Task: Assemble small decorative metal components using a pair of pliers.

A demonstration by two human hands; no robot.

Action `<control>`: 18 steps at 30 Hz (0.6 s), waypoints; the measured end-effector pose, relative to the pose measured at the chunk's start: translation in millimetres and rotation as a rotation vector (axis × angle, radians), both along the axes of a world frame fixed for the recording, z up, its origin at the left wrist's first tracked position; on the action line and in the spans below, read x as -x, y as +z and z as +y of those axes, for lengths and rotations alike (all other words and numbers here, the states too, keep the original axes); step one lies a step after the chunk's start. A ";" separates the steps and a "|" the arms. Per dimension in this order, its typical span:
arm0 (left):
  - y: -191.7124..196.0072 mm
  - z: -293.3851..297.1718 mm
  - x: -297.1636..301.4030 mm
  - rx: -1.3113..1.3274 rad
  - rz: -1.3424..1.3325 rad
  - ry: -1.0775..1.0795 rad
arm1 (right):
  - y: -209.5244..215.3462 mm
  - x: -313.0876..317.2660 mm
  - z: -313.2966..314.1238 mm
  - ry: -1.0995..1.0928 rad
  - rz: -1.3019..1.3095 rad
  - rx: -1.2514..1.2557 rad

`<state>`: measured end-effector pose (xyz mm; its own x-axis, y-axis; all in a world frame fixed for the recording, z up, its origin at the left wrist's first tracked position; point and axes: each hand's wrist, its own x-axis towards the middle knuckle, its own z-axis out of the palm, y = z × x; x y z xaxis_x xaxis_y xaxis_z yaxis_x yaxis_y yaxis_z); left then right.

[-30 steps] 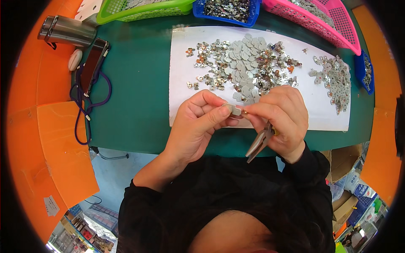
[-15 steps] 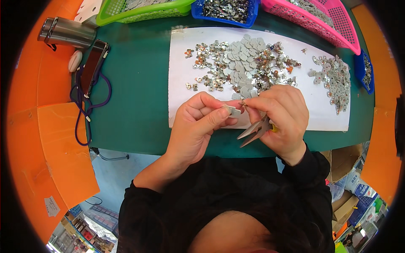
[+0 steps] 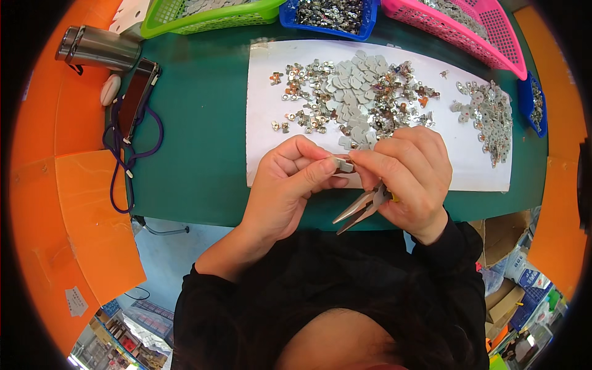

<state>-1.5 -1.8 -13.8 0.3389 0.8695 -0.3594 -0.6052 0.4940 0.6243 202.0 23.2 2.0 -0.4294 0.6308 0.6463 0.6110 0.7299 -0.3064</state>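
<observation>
A workshop for small metal parts, by the look of it. The green tabletop (image 3: pixel 191 154) carries a white board (image 3: pixel 262 105) with loose heaps of flat grey tabs (image 3: pixel 354 92) and shiny metal fittings (image 3: pixel 391 92) around one o'clock. More parts lie in a green plastic basket (image 3: pixel 213 23) at eleven, a blue bin (image 3: pixel 330 30) at twelve and a pink basket (image 3: pixel 509 46) between one and two. Long-nose pliers (image 3: pixel 374 198) show near the centre, toward four. Orange panels (image 3: pixel 31 123) stand at nine.
</observation>
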 end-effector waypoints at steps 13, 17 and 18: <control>0.8 4.6 4.3 0.036 -0.047 -0.044 | 6.3 0.1 0.3 0.032 -0.026 -0.049; 0.8 4.7 4.5 0.031 -0.079 -0.039 | 1.2 1.4 2.1 0.040 -0.016 -0.080; 0.7 4.6 4.5 0.030 -0.079 -0.038 | -0.4 1.9 2.3 0.043 -0.007 -0.087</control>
<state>-5.9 2.9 -13.1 0.3999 0.8445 -0.3562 -0.6322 0.5355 0.5599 200.1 25.5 1.6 -0.4596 0.5532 0.6948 0.5802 0.7793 -0.2366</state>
